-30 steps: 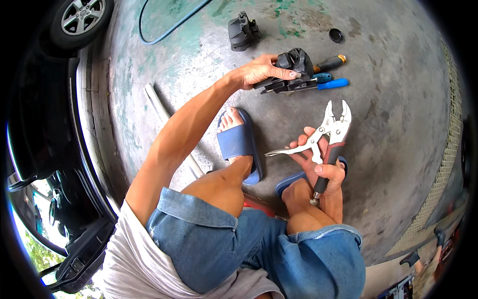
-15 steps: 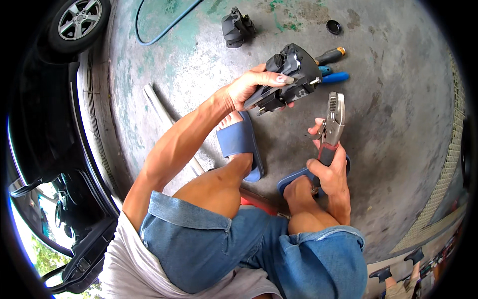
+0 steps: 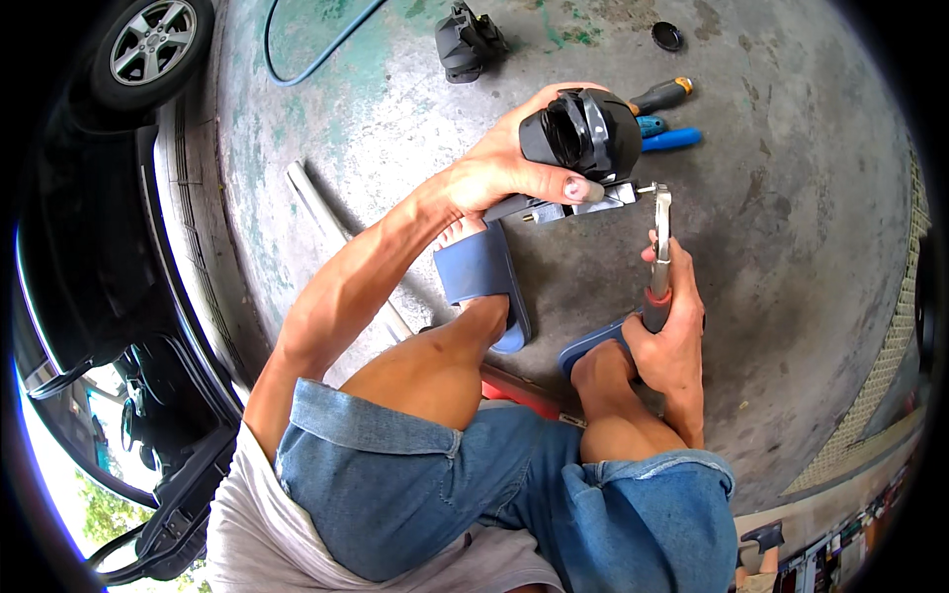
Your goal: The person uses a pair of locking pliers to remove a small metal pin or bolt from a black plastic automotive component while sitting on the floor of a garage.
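My left hand point(image 3: 529, 163) is closed round a black plastic housing point(image 3: 608, 133) with a rounded body and a flat grey bracket along its lower side. My thumb presses on that bracket. A thin metal pin sticks out of the part's right end. In my right hand point(image 3: 672, 341) are locking pliers point(image 3: 661, 259) with metal jaws and red-and-black handles, held upright. Their jaw tip is right beside the pin; whether it touches cannot be made out. My right fingers wrap round the handles.
Several hand tools lie beyond the part, among them a blue handle point(image 3: 672, 139) and a black-and-orange handle point(image 3: 662, 96). Farther off are another black plastic part point(image 3: 465, 44), a round black cap point(image 3: 667, 37) and a blue hose point(image 3: 321, 59). A pale bar point(image 3: 321, 208) lies left; a dark car point(image 3: 89, 247) stands beyond.
My left hand has turned the housing, so its rounded side and pin now show differently. The pliers have rotated edge-on and moved slightly right, bringing their jaws beside the pin.
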Tool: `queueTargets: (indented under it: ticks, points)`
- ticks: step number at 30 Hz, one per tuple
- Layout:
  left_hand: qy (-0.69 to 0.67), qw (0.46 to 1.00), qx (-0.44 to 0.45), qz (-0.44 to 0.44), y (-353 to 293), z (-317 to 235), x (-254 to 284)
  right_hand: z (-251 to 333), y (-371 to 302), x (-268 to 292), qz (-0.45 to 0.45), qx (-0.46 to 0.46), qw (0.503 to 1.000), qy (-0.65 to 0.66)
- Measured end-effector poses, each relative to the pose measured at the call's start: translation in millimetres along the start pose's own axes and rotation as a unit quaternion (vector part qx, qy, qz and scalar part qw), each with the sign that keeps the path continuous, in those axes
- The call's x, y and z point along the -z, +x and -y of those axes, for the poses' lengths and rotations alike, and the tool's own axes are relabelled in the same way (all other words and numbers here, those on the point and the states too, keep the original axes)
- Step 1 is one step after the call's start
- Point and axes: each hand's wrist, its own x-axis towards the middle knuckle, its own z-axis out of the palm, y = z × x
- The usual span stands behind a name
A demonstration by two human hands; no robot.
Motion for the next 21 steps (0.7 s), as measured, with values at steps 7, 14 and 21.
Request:
queueTargets:
  ticks: [7, 14, 21]
  points:
    - [0.074, 0.995, -0.068, 0.026, -6, -15, 5, 1, 0, -1, -0.053, 0.057, 0.995, -0.069]
    - [0.080, 0.994, -0.045, 0.056, -11, -18, 3, -2, 2, 2, -0.076, 0.122, 0.984, -0.106]
    - [0.111, 0.989, -0.056, 0.077, -11, -15, -2, -4, 1, 4, -0.080, 0.143, 0.974, -0.159]
